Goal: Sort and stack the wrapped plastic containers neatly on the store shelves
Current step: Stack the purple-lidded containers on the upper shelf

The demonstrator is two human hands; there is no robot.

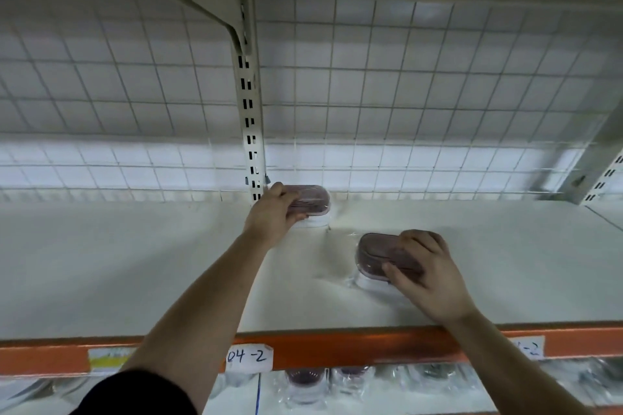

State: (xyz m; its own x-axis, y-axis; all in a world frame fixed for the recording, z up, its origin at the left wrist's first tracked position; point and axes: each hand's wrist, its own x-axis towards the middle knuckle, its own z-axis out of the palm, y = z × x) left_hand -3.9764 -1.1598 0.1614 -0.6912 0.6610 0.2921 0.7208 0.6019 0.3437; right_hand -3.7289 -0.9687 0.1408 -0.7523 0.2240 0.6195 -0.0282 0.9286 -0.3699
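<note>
Two wrapped plastic containers with dark maroon lids and clear bodies sit on the white shelf (135, 263). The far container (312, 200) stands at the back by the slotted upright; my left hand (274, 214) grips its left end, thumb under and fingers over the lid. Closer to me and to the right, the near container (377, 254) lies in loose clear wrap. My right hand (426, 274) holds it from the right, fingers curled over the lid.
A wire grid (404, 94) backs the shelf, with a slotted upright (251, 118) in the middle. An orange front rail (337, 347) carries a label reading "04-2" (247, 355). More wrapped containers (305, 384) stand on the shelf below. Another shelf hangs overhead.
</note>
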